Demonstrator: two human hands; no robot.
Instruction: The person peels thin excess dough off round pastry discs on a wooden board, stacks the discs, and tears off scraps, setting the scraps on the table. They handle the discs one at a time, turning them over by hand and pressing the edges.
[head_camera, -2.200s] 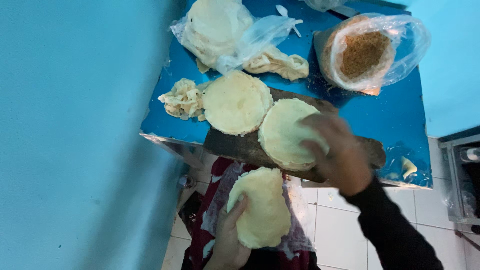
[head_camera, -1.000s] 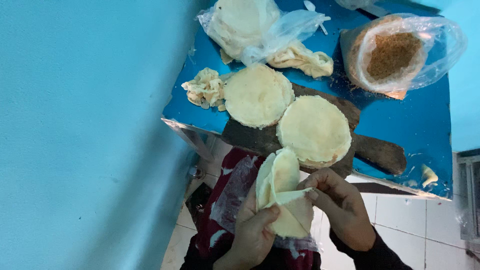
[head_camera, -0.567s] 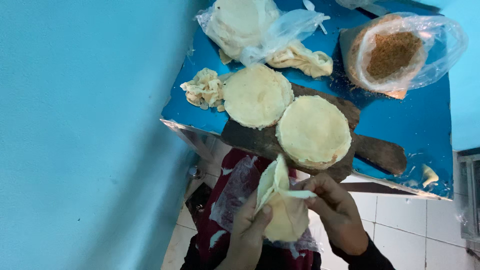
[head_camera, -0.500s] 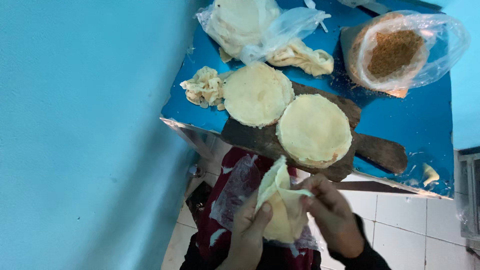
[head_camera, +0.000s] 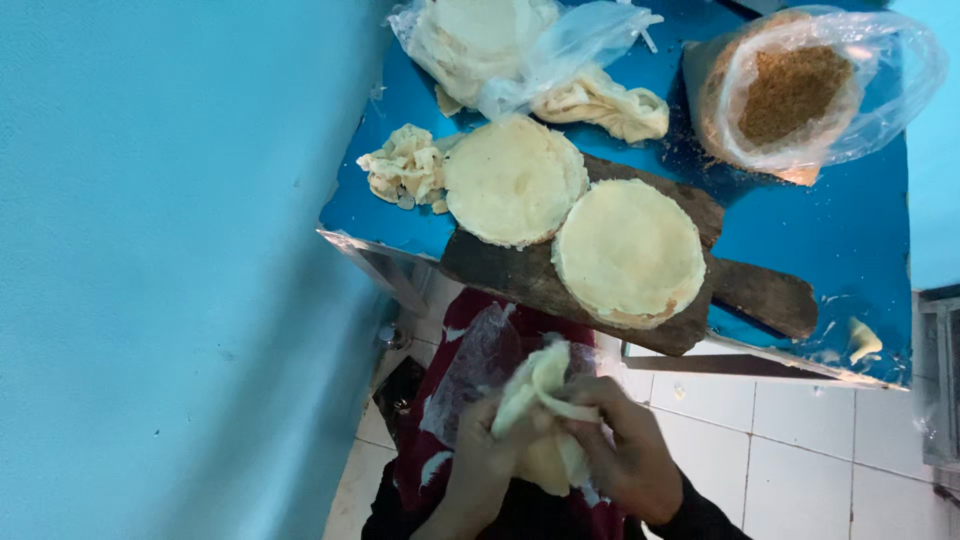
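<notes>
Both hands hold one folded round of pale dough (head_camera: 540, 400) over my lap. My left hand (head_camera: 478, 462) cups it from below and the left side. My right hand (head_camera: 625, 445) pinches its folded top edge from the right. Two stacks of flat dough rounds lie ahead on a dark wooden board (head_camera: 520, 278): one stack (head_camera: 513, 178) to the left, the other (head_camera: 630, 250) to the right. A clear plastic sheet (head_camera: 475, 365) lies on my lap under the hands.
The board rests on a blue table (head_camera: 850, 230). At the back stand a plastic bag of dough rounds (head_camera: 480, 30), dough scraps (head_camera: 405, 165), a crumpled dough strip (head_camera: 600, 100) and a bagged bowl of brown crumbs (head_camera: 795, 90). A blue wall (head_camera: 170, 270) is on the left; white floor tiles (head_camera: 830, 440) are below.
My right hand left the right stack and joined the left hand on the round. The flat round was folded over and is now gathered tighter between both hands.
</notes>
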